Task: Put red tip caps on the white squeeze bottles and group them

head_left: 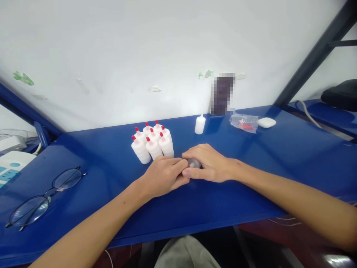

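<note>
1. Your R hand has its fingers wrapped closed round a squeeze btl, mid-table, nr the front edge; hold it firm w/o squeezing.
2. Your L hand has its fingers curled in at the red cap; can't tell if they pinch it, view's blocked.
3. Prob. seating that cap: line it up w/ the nozzle, push straight, don't bend the tip.
4. Brace both wrists; let L do the pressing, R the steadying.
5. Mind your L knuckles, they're v. close to the capped btls.
6. Uncapped btl stands apart, nr the wall; leave it for now.
</note>
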A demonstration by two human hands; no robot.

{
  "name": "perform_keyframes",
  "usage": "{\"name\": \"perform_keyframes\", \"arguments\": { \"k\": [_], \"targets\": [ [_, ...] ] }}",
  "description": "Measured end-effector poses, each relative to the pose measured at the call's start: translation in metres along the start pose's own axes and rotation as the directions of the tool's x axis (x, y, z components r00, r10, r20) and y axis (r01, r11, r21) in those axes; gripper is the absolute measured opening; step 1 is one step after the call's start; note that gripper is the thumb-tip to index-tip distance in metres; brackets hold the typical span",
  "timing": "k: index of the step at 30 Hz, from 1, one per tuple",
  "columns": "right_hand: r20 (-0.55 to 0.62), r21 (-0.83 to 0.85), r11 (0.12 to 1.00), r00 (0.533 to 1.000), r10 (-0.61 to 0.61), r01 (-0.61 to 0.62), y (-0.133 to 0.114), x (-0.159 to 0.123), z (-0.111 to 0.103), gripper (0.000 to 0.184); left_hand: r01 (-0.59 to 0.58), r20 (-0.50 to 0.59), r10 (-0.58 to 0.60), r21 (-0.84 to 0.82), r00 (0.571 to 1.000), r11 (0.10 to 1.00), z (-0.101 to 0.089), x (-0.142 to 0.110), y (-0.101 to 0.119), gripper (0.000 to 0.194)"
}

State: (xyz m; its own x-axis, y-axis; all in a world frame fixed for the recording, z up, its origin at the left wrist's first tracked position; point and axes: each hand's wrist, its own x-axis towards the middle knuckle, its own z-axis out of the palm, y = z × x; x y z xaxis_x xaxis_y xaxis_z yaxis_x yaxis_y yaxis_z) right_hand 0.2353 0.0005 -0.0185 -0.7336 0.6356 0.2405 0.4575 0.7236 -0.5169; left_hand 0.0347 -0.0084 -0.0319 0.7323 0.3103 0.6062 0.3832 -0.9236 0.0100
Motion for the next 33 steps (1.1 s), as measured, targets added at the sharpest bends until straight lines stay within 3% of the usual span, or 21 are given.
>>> {"name": "perform_keyframes", "arguments": {
  "k": [6, 14, 18, 22, 25, 30, 33],
  "targets": [
    [0.020, 0.038, 0.998, 0.999, 0.042, -0.043, -0.002, 0.000, -0.002, 0.041, 0.000, 0.008, 0.000, 0.011, 1.000, 1.000, 0.000, -0.001, 0.000, 0.030],
    [0.022, 0.052, 0.999, 1.000, -0.012, 0.011, 0.000, -0.001, -0.002, 0.041, 0.081, 0.094, -0.075, -0.059, 0.993, 0.995, 0.003, 0.000, 0.001, 0.034],
    [-0.038, 0.062, 0.997, 0.998, 0.049, -0.047, 0.004, 0.000, -0.006, 0.040, 0.140, 0.198, -0.128, -0.051, 0.972, 0.989, 0.003, 0.001, 0.003, 0.035],
    [-0.141, 0.069, 0.986, 0.977, 0.162, -0.153, 0.008, 0.001, -0.013, 0.031, 0.163, 0.378, -0.136, -0.039, 0.916, 0.986, 0.002, 0.003, 0.004, 0.040],
    [-0.130, -0.020, 0.972, 0.965, 0.230, -0.234, 0.011, 0.002, -0.014, 0.021, 0.181, 0.456, -0.143, -0.041, 0.878, 0.983, 0.000, 0.005, 0.004, 0.041],
    [-0.154, -0.185, 0.941, 0.954, 0.258, -0.284, 0.016, 0.006, -0.010, 0.028, 0.194, 0.480, -0.151, -0.042, 0.864, 0.980, 0.000, 0.006, 0.005, 0.041],
    [-0.127, -0.293, 0.905, 0.951, 0.282, -0.308, 0.017, 0.008, -0.009, 0.046, 0.184, 0.465, -0.146, -0.037, 0.873, 0.982, 0.001, 0.005, 0.005, 0.040]
  ]
}}
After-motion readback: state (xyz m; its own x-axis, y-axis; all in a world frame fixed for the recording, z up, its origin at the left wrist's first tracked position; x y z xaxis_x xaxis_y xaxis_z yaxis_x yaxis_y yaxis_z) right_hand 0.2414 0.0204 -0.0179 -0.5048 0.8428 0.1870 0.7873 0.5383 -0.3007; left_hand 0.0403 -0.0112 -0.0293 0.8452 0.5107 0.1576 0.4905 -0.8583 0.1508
